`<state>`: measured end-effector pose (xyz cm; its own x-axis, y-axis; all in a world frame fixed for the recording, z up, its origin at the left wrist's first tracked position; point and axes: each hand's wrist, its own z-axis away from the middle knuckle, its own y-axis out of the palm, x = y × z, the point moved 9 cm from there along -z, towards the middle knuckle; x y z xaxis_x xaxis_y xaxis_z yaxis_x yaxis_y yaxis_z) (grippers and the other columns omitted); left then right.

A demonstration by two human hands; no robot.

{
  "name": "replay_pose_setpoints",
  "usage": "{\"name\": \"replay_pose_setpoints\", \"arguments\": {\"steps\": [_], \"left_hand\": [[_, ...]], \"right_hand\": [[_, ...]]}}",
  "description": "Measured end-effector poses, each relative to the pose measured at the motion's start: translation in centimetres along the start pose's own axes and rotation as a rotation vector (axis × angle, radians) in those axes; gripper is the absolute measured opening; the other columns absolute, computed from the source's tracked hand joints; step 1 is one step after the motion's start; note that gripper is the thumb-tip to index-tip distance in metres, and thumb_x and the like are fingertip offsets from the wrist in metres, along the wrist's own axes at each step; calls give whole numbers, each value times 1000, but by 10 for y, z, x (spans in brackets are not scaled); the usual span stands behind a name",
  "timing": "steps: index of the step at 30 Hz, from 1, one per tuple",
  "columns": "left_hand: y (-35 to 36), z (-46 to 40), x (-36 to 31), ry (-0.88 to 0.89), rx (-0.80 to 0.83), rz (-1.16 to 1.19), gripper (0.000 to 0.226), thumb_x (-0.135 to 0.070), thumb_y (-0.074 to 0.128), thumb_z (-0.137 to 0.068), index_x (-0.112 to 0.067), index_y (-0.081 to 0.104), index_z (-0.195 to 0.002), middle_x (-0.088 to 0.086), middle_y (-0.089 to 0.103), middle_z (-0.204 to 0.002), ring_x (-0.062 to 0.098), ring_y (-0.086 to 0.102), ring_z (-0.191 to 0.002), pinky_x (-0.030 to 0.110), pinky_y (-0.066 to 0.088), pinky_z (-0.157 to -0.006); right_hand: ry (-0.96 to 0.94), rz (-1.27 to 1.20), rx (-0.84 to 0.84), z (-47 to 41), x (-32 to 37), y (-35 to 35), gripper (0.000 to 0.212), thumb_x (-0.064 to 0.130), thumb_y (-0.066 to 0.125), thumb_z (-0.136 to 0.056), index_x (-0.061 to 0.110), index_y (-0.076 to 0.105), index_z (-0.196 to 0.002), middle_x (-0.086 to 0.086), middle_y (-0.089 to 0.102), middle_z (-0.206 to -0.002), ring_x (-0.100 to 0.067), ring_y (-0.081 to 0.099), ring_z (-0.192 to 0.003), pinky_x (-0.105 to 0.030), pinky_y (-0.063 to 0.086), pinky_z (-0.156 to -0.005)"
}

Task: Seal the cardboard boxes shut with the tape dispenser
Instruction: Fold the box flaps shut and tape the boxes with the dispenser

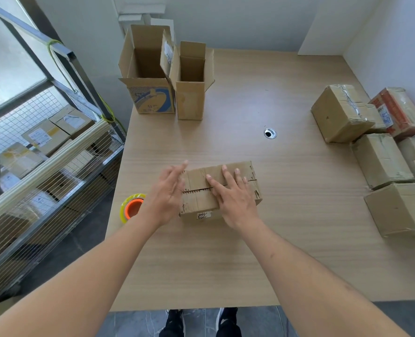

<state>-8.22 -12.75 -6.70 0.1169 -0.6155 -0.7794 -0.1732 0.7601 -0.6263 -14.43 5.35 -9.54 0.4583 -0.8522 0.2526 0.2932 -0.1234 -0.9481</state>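
Centrally, lower middle of the frame: one small cardboard box (220,190), flaps folded down, its centre seam running left to right and showing a torn, jagged edge; a small printed label sits on its near face. It rests on a light wood-grain table (286,227).

Right hand (233,198): flat and open, fingers spread, palm pressed on the box top across the seam. It grips nothing.

Left hand (168,193): open, fingers straight and together, held edge-on against the box's left end. It holds nothing; the fingertips are slightly blurred.

Tape dispenser (131,207): a yellowish roll of clear tape with an orange core, on the table at the left edge, just beside the left wrist and apart from the box.

Upper middle of the frame: two open boxes standing upright and touching, flaps raised; a wider one with blue print (150,96) on the left, a narrower plain one (190,93) on the right.

Right edge of the frame: a cluster of closed boxes (381,161) wrapped in tape, one with orange-red print (401,110).

Centre of the table: a round cable grommet (270,133).

Left of the frame: a wire-mesh cart (55,171) loaded with labelled parcels.

Bottom edge: dark shoes (199,322) on a grey tiled floor.
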Motion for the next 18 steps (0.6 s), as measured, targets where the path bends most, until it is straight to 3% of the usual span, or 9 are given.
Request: {"name": "replay_pose_setpoints", "arguments": {"steps": [2,5,8,11,15,18], "left_hand": [[-18,9,31,-180,-128,-131,51,-32,41,-106,-34,31,-155,1,46,-128,22,51,-115,36,40,-96],[-15,31,84,-437,-9,-380,73,-44,53,-96,-30,17,-158,13,45,-130,37,51,-119,46,43,-97],[-1,50,118,-504,121,-498,102,-49,65,-91,-36,-10,-158,22,44,-129,43,51,-118,51,43,-100],[10,59,133,-449,161,-596,113,-35,63,-95,-49,-38,-144,16,55,-107,37,59,-101,50,44,-97],[13,55,139,-365,129,-503,121,-3,63,-88,-55,-29,-147,8,53,-81,36,59,-80,54,50,-90],[-3,54,128,-339,58,-289,115,-2,60,-90,-59,-20,-149,9,53,-90,36,58,-84,57,50,-85]], "right_hand": [[13,2,-27,-1,3,6,48,40,25,-112,54,13,-157,4,-4,-171,-32,-6,-157,-44,-4,-127],[32,15,-71,0,5,13,51,37,25,-112,54,10,-157,4,-6,-171,-31,-8,-157,-46,-4,-127],[44,11,-69,-1,5,16,50,38,23,-112,55,8,-157,6,-8,-171,-28,-9,-157,-45,-6,-127],[54,-20,-68,-1,6,18,47,42,21,-112,57,11,-156,8,-6,-171,-26,-9,-157,-43,-6,-127],[66,-40,-76,1,7,19,46,44,22,-111,56,18,-155,8,-2,-171,-26,-6,-158,-42,-4,-127],[71,-33,-64,3,7,21,46,43,23,-111,56,18,-155,7,-2,-171,-26,-6,-158,-42,-3,-127]]}}
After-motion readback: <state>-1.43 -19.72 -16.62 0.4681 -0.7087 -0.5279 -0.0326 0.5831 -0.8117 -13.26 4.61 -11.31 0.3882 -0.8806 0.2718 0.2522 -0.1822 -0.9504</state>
